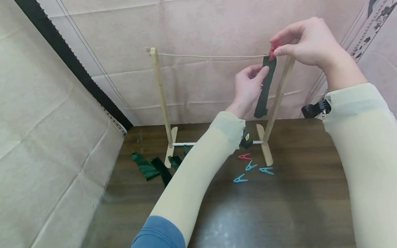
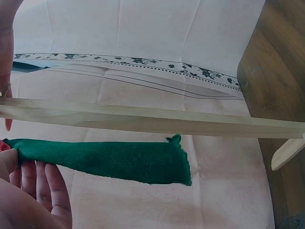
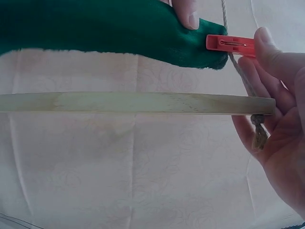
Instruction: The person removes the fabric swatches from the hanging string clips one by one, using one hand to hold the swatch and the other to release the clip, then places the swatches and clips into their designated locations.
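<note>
A strip of green cloth (image 1: 266, 85) hangs at the right end of a string (image 1: 211, 56) stretched between two wooden posts. My left hand (image 1: 249, 83) pinches the strip near its top between thumb and fingers. A red clothespin (image 3: 231, 45) sits over the string and the strip's upper edge, as the right wrist view shows. Thumb and fingers of my right hand (image 1: 311, 43) pinch the clothespin's outer end, close beside the top of the right post (image 3: 143, 103). In the left wrist view the cloth's lower end (image 2: 157, 162) dangles loose.
On the table (image 1: 293, 217) below lie another red clothespin (image 1: 244, 157) and several blue clothespins (image 1: 240, 179). More green cloth strips (image 1: 145, 166) lie at the left, partly behind my left sleeve. The rack's left post (image 1: 162, 96) stands beyond them, and a pale fabric backdrop (image 1: 196, 25) rises behind.
</note>
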The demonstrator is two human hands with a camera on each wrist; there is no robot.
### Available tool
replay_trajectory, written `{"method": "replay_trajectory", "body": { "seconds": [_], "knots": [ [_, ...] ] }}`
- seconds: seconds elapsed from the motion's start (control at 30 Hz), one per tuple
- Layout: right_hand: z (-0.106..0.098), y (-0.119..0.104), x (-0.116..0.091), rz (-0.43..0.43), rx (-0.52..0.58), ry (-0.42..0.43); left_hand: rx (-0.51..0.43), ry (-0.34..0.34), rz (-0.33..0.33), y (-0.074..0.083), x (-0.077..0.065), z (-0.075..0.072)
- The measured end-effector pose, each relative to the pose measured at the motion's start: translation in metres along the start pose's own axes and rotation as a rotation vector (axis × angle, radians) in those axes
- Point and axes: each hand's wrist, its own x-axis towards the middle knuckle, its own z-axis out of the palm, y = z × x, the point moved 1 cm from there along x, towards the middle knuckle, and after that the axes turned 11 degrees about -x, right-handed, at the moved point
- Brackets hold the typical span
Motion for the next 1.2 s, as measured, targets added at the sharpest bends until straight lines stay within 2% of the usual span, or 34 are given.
{"method": "replay_trajectory", "body": {
  "seconds": [0.2, 0.37, 0.53, 0.73, 0.83, 0.93, 1.07, 1.2],
  "knots": [
    [0.003, -0.001, 0.005, -0.011, -0.033, 0.024, 0.021, 0.003, 0.004, 0.001, -0.002, -0.003],
    [0.002, -0.004, 0.007, 0.021, -0.079, 0.015, 0.016, 0.003, 0.011, -0.001, -0.003, -0.004],
    [0.001, -0.006, 0.006, 0.069, -0.02, 0.017, 0.005, 0.007, 0.02, -0.003, -0.004, -0.006],
    [-0.001, -0.006, 0.003, 0.109, 0.152, 0.083, 0.063, -0.006, 0.012, -0.006, -0.007, -0.012],
    [-0.001, -0.005, 0.0, 0.125, 0.259, 0.128, 0.089, -0.046, 0.034, -0.01, -0.011, -0.018],
    [0.001, -0.003, -0.003, 0.132, 0.378, 0.209, 0.102, -0.101, 0.038, -0.013, -0.016, -0.027],
    [0.006, 0.001, -0.008, 0.075, 0.549, 0.331, 0.091, -0.144, 0.031, -0.019, -0.023, -0.042],
    [0.017, 0.004, -0.019, -0.023, 0.714, 0.386, 0.09, -0.156, 0.026, -0.026, -0.028, -0.058]
  ]
}}
